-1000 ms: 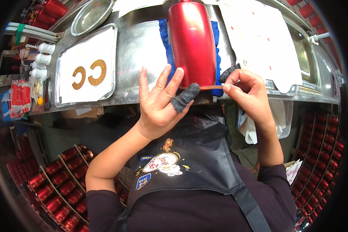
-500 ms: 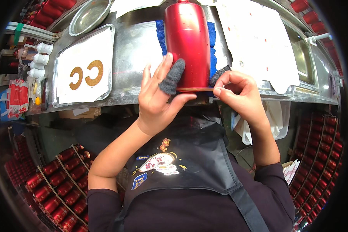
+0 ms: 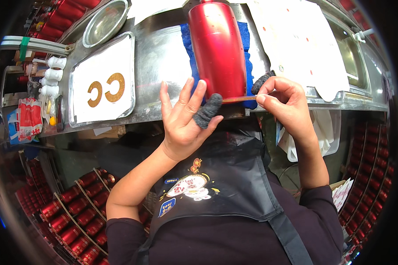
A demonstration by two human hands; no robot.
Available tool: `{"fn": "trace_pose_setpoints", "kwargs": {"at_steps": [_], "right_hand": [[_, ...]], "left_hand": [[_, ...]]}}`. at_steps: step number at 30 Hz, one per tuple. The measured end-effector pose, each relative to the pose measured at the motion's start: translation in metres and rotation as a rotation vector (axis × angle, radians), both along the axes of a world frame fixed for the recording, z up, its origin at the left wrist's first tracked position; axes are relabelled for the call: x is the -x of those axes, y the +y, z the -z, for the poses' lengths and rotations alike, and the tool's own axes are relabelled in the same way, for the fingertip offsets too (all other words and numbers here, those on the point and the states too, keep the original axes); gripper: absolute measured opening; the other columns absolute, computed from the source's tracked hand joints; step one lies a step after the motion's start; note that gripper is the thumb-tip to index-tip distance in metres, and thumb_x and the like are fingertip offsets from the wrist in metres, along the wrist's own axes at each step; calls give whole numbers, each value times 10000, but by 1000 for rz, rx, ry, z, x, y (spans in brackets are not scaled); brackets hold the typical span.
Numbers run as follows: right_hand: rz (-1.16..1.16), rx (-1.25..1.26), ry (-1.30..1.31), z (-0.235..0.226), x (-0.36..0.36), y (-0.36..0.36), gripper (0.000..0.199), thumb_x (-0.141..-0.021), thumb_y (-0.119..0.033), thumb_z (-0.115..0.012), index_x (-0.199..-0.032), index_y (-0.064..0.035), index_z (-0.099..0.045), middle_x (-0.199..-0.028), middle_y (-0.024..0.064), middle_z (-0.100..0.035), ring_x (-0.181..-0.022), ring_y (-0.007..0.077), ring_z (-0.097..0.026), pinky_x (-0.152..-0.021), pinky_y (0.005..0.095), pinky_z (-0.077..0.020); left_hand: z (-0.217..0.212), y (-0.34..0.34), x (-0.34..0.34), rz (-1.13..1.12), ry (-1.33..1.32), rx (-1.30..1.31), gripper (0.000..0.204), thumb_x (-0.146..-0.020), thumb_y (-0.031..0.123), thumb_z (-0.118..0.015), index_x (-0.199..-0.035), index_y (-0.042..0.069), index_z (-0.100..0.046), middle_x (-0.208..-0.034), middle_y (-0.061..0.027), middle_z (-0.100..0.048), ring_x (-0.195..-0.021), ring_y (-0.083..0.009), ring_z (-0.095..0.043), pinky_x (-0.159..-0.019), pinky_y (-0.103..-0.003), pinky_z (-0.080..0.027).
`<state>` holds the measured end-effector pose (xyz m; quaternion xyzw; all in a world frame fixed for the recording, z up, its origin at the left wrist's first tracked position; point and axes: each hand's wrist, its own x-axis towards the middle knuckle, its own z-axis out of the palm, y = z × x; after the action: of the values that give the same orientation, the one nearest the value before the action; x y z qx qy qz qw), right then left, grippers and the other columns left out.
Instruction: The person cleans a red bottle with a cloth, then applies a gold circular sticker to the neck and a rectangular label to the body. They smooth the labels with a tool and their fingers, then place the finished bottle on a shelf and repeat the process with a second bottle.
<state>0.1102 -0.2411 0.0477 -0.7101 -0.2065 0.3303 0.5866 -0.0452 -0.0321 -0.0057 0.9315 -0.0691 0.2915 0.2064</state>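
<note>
A glossy red bottle (image 3: 219, 53) lies on a blue cloth (image 3: 189, 51), its base toward me at the front of the metal bench. Across the base runs a thin orange-brown strip (image 3: 239, 100). Thumb and finger of my right hand (image 3: 287, 104) pinch the strip's right end; a dark knitted finger sleeve (image 3: 263, 82) covers one finger. Just left of the base, my left hand (image 3: 181, 128) is open with fingers spread. Its index finger wears a grey knitted sleeve (image 3: 208, 111), close to the strip's left end; I cannot tell whether it touches.
Left of the bottle, a tray (image 3: 79, 77) bears a white sheet with two gold C-shaped pieces (image 3: 115, 87). Behind it stands a round metal dish (image 3: 105, 24). Large white sheets (image 3: 298, 48) cover the bench's right. Racks of red bottles (image 3: 84, 212) stand below on both sides.
My left hand's fingers have come off the bottle's side and spread, the index finger lowering toward the base. My right hand keeps its pinch on the strip. The whole view has shifted slightly.
</note>
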Motion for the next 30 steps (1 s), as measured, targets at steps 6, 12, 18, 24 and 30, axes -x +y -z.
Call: {"fn": "trace_pose_setpoints", "kwargs": {"at_steps": [6,12,18,24,30], "right_hand": [[-16,-19,2,9,1,2,73,-886,-72,-693,-845,-30,-649,-783,-61,-586,-676,-5,-498,-594,168,-366],[-35,2,70,12,4,7,51,-881,-48,-698,-865,-20,-658,-807,-44,-603,-705,2,-518,-624,171,-391],[-16,-78,125,-1,9,9,74,-880,-49,-699,-843,-21,-642,-778,-36,-593,-671,12,-528,-584,182,-399],[15,-91,82,-2,10,5,82,-875,-56,-696,-831,-21,-635,-746,-38,-574,-639,16,-522,-558,185,-399],[10,-84,60,8,5,5,86,-882,-77,-689,-835,-25,-639,-746,-50,-571,-625,2,-483,-544,181,-355]], "left_hand": [[-23,-12,-22,-25,-68,-139,404,-700,144,-837,-1093,207,-775,-1426,-185,-576,-1278,-436,-558,-1130,-688,-201],[-14,-13,-31,-108,-45,133,656,-690,107,-861,-1304,14,-649,-1433,-206,-561,-1307,-377,-560,-1139,-621,-286],[4,-4,-3,-63,-10,287,612,-762,124,-858,-1299,-40,-615,-1424,-246,-554,-1306,-398,-558,-1142,-639,-266],[13,-7,10,-76,27,161,438,-758,177,-854,-1126,-8,-706,-1424,-219,-565,-1299,-417,-558,-1128,-668,-237],[-3,-9,-3,-52,-23,-3,403,-750,152,-846,-1125,58,-732,-1424,-221,-564,-1294,-414,-564,-1119,-682,-232]]}}
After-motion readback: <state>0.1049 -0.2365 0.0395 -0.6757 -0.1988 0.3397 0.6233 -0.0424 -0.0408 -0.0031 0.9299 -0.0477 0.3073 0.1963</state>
